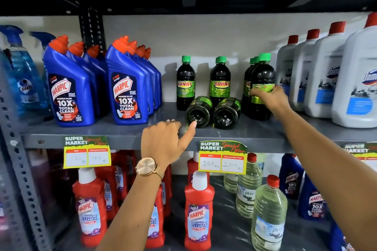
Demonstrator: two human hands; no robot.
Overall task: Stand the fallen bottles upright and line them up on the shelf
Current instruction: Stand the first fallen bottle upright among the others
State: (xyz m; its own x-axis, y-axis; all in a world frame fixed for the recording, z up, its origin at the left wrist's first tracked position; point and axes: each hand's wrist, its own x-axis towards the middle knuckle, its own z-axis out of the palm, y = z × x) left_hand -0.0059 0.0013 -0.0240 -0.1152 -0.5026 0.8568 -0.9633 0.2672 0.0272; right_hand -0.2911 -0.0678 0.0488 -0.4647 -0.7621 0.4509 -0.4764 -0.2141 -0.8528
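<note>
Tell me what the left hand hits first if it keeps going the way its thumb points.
Most likely the base of the left fallen bottle. The left hand has its thumb tip right at that bottle's lower rim, apparently touching or nearly so; depth is hard to judge. The second fallen bottle lies further right, off that line.

Bright, sharp centre (edges warped, blurred).

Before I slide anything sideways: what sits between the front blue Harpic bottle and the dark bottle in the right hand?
Head view: two upright Sunny bottles, and two fallen ones in front, between the blue Harpic bottle and the held bottle.
</note>
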